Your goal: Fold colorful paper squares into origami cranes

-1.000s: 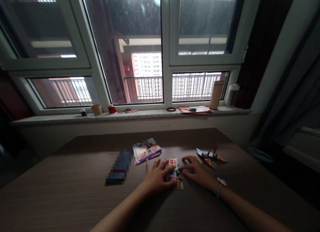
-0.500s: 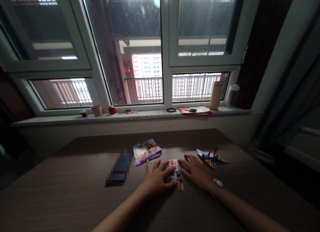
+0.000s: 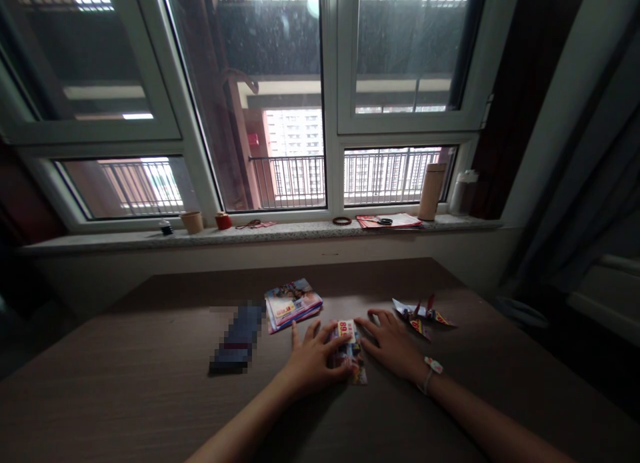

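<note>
A small folded piece of colourful printed paper lies on the dark wooden table in front of me. My left hand lies flat on its left side with the fingers spread and the thumb across the paper. My right hand presses flat against its right edge, fingers stretched toward the left. A stack of colourful paper sheets sits just beyond my left hand. Folded paper cranes rest to the right of my right hand.
A dark pixelated flat object lies left of the stack. On the window sill stand a brown cup, a red pot, a round band, red papers with scissors, a tall tan bottle and a white container.
Both hands stay on the folded paper; my right hand's fingers have shifted slightly along its right edge. The view has tilted down a little.
</note>
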### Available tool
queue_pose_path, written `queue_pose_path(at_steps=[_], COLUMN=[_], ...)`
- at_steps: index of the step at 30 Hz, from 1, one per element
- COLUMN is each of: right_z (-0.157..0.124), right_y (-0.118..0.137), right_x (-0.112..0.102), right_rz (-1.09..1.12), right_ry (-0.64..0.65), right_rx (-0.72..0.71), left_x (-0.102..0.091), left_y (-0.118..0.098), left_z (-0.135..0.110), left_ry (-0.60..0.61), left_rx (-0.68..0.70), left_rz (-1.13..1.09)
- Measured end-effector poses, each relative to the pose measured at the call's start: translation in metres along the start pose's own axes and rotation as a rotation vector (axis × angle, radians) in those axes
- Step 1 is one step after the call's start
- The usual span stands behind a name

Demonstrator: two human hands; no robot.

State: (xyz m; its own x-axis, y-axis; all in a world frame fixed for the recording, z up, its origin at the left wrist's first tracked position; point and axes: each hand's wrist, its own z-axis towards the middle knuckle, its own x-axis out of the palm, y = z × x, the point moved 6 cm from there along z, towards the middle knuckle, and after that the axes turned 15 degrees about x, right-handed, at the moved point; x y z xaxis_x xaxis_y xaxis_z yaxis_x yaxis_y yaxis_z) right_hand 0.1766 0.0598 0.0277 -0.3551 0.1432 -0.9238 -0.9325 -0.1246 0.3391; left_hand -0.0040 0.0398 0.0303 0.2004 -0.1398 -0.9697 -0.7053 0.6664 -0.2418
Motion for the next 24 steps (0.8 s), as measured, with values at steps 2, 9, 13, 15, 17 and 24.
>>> queue_pose_path(at_steps=[2,9,13,15,17,24], right_z=[-0.001,-0.003,-0.008,-0.011,-0.014,-0.02], right_y=[0.0,0.002,0.008,0.011,0.013,0.019], right_x=[0.0,-0.003,-0.007,-0.009,-0.011,-0.015], right_rz=[0.024,0.081,0.104,0.124,0.152,0.282], right_ry=[0.011,-0.013,-0.039,-0.057,-0.066,-0.02], right_rx=[-0.027,-0.084,-0.179,-0.228,-0.276,-0.412], left_x=[0.0,-0.001,-0.001,-0.001,-0.001,0.0], left_y=[0.0,-0.001,-0.002,-0.002,-0.002,-0.001], left_z=[0.0,0.001,0.0,0.0,0.0,0.001], left_ry=[-0.003,0.009,0.011,0.005,0.002,0.002], left_rx=[-0.002,-0.008,-0.008,-0.007,-0.005,-0.012], left_rz=[-0.01,-0.008,0.003,0.01,0.013,0.007])
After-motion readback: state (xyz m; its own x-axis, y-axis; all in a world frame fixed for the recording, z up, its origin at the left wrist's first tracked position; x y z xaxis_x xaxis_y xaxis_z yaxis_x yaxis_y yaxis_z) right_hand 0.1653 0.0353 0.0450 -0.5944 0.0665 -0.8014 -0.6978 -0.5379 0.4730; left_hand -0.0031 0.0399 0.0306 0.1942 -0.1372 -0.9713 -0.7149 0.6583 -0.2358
